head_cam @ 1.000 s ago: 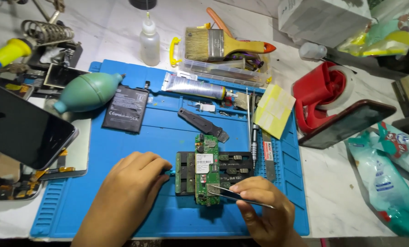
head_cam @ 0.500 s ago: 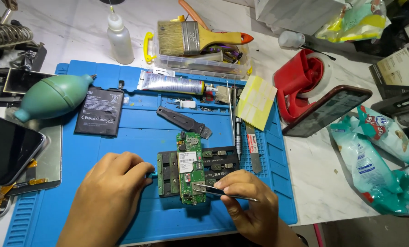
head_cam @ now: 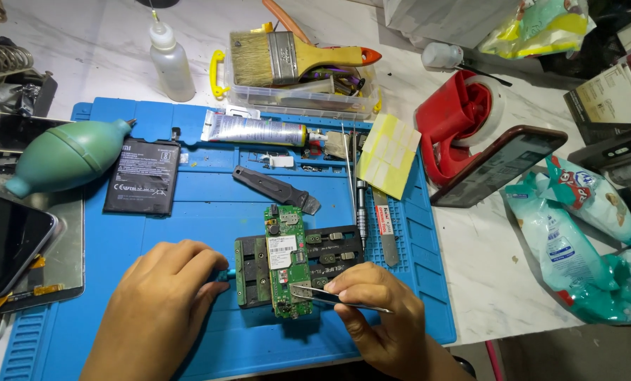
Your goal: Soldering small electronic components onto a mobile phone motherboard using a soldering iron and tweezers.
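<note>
White marble surface (head_cam: 104, 49), crowded at every edge, carries a blue work mat (head_cam: 188, 212) that fills the middle; the mat's right edge stops short of the surface's front right corner, where bare floor shows below. The freest room lies on the mat's lower left and along its front strip.

A green circuit board (head_cam: 285, 259) stands in a dark holder (head_cam: 329, 254) near the mat's front centre, its long axis running away from the person, top end pointing toward the far side. The left hand (head_cam: 161, 300) rests on the mat with its fingers curled against the holder's left side. The right hand (head_cam: 382, 310) has its grip pinched together on thin metal tweezers (head_cam: 329, 296), whose tips lie on the board's lower part and point left.

Left of the board a flat black battery (head_cam: 144, 176) with white print lies beside a green rubber blower (head_cam: 65, 156). Along the mat's far edge lies a silver tube (head_cam: 255, 130), pointing right; beyond it a clear plastic box (head_cam: 301, 95) bears a wide paintbrush (head_cam: 294, 56). A white squeeze bottle (head_cam: 172, 62) stands far left. A yellow sticker sheet (head_cam: 388, 154) overhangs the mat's right edge, near a red tape dispenser (head_cam: 457, 120) and a dark phone (head_cam: 499, 166). Bluish-green wipe packets (head_cam: 569, 233) lie at the right.
</note>
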